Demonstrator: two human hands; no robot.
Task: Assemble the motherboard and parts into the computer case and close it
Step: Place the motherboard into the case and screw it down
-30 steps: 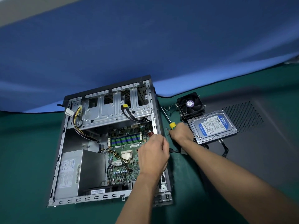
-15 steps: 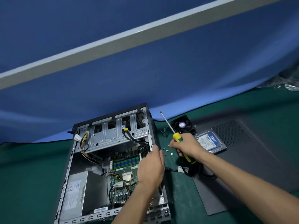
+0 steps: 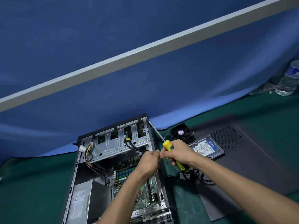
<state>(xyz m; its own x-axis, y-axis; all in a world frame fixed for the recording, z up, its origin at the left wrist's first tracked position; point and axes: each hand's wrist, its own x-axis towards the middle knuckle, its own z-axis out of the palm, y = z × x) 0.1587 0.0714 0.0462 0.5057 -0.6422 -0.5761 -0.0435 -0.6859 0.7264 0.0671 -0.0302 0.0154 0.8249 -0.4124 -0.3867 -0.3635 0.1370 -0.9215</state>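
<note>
Screwdriver sits in your right hand, fingers wrapped round its yellow handle, shaft angled up-left past the open case, while your left hand meets it fingertip to fingertip, pinching something too small to make out, above the motherboard seated inside.

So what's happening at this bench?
A person is building a PC. The case lies open with the motherboard inside. The right hand grips a yellow screwdriver; the left hand meets it above the case, fingers curled, perhaps passing a screw too small to see. A fan, hard drive and side panel wait alongside.
</note>
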